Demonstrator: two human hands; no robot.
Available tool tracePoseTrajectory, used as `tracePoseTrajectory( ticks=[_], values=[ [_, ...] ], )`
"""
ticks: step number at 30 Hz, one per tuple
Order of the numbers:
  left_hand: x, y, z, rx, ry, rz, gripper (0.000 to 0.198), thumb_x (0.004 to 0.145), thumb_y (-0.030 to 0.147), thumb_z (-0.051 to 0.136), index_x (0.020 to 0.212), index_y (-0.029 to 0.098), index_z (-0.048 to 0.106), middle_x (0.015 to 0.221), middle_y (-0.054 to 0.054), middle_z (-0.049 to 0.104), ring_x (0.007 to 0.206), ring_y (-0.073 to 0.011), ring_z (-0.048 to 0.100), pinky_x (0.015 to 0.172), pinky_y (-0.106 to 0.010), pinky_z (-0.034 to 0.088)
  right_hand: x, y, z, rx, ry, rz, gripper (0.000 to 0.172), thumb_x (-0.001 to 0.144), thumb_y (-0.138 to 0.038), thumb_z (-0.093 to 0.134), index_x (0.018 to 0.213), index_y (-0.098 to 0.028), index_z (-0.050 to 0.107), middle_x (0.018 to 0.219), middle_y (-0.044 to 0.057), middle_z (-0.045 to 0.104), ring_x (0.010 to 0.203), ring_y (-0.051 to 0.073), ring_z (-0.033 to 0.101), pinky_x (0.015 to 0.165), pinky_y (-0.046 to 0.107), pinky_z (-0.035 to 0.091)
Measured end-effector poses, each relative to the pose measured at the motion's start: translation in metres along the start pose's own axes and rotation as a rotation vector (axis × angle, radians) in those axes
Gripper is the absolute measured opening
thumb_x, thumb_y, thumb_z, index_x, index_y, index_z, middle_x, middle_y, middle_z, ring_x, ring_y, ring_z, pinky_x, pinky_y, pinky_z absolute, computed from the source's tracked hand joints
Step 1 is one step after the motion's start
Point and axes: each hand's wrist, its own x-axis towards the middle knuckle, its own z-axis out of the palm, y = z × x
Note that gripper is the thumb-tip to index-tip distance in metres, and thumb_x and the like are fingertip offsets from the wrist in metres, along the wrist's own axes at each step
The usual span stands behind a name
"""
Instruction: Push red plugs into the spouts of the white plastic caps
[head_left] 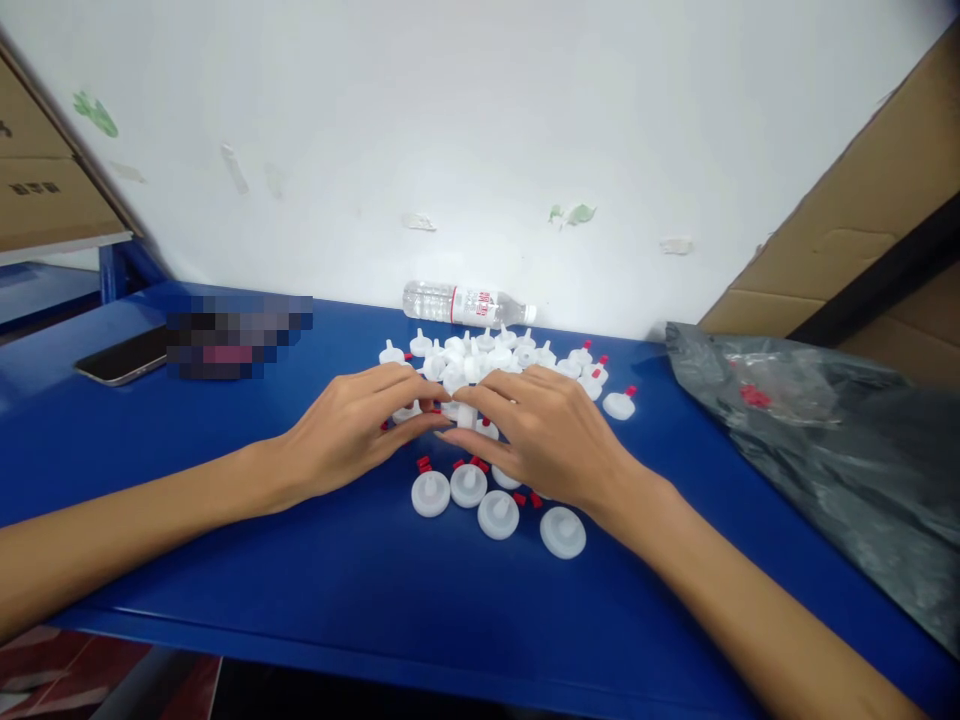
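Pinching a cap by the pile, the right hand had best hold it firm and steady beside the left hand, whose fingers sit close, their hold impossible to tell.

A broad strip of the bench is left open between its near edge and the front caps. At the left, room is found between the phone and the left hand. Straight ahead, passage is blocked by both hands, the right hand included, then by the crowded white caps, the lying bottle and the wall. The right side is barred by the grey bag.
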Motion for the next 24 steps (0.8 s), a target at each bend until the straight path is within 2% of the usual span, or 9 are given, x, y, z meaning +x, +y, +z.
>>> tracePoseTrajectory(
  ticks=[2,6,16,24],
  values=[
    [0.0002,-0.0016,-0.0004,-0.004,-0.030,-0.019,0.017,0.103,0.030,0.060,0.109,0.015,0.066,0.091,-0.005,0.070,0.081,-0.0186,0.063,0.071,-0.029,0.050,0.0001,0.0006,-0.0005,-0.015,0.040,-0.015,0.036,0.102,-0.048,0.057,0.104,-0.016,0.073,0.088,0.004,0.073,0.067,0.017,0.060,0.067,0.033,0.043],
    [0.0013,-0.0033,-0.0022,-0.047,-0.069,0.038,0.012,0.104,0.023,0.057,0.102,0.014,0.064,0.090,-0.006,0.068,0.083,-0.0192,0.058,0.076,-0.032,0.049,0.0007,0.0008,-0.0020,-0.021,0.112,-0.041,0.034,0.100,-0.046,0.060,0.104,-0.015,0.074,0.089,0.004,0.074,0.067,0.017,0.060,0.066,0.032,0.043],
    [0.0001,-0.0018,-0.0005,-0.134,-0.027,0.050,0.007,0.103,0.015,0.055,0.107,0.016,0.060,0.090,-0.005,0.065,0.081,-0.0190,0.053,0.075,-0.032,0.046,0.0010,-0.0007,0.0013,0.040,0.229,-0.080,0.033,0.098,-0.042,0.065,0.102,-0.011,0.076,0.084,0.006,0.073,0.064,0.015,0.061,0.062,0.030,0.045],
    [0.0003,0.0031,-0.0015,-0.180,0.046,0.031,0.014,0.106,0.023,0.050,0.105,0.017,0.062,0.084,-0.005,0.063,0.075,-0.0187,0.053,0.070,-0.032,0.044,0.0030,-0.0074,-0.0014,0.054,0.290,-0.061,0.035,0.097,-0.044,0.066,0.104,-0.011,0.075,0.081,0.003,0.070,0.057,0.011,0.053,0.055,0.026,0.043]
  ],
)
